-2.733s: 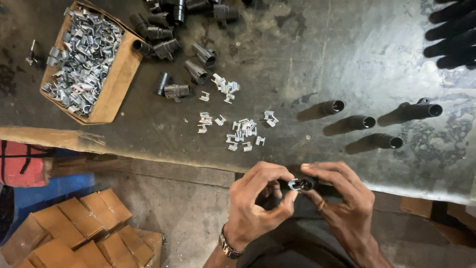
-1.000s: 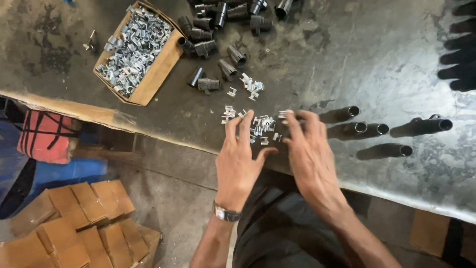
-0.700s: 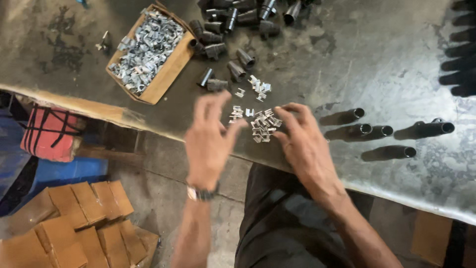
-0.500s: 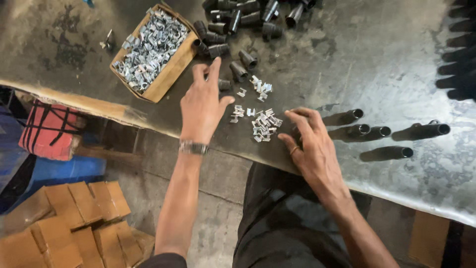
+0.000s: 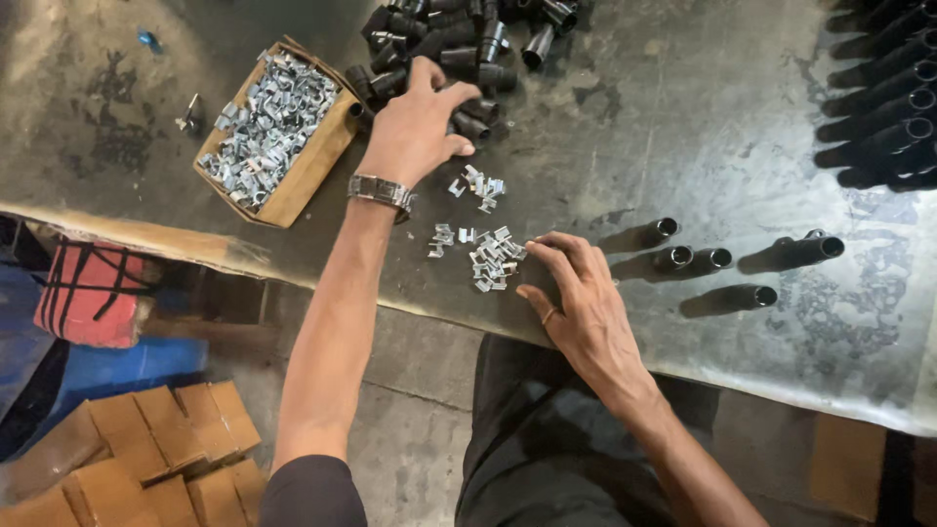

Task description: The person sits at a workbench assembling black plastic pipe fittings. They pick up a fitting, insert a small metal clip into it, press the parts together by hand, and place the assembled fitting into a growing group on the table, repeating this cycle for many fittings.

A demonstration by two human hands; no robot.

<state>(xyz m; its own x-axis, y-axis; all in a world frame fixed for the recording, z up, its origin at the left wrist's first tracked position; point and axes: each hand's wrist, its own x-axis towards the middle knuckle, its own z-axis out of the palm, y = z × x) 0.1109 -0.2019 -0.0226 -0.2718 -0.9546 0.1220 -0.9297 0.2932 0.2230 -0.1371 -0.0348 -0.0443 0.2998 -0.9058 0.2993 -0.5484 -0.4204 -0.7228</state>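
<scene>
Left hand (image 5: pixel 415 127) top centre, open, fingers on black tubes (image 5: pixel 459 39); right hand (image 5: pixel 576 293) open, fingertips at clips (image 5: pixel 488 259) mid-table (image 5: pixel 683 127). Step: picking tube; next needs firm grasp.

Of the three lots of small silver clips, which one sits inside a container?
The largest lot, heaped in the cardboard box at upper left; the others lie loose on the table.

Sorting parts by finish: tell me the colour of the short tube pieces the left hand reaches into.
Black short tube pieces, clearest in the head view.
</scene>
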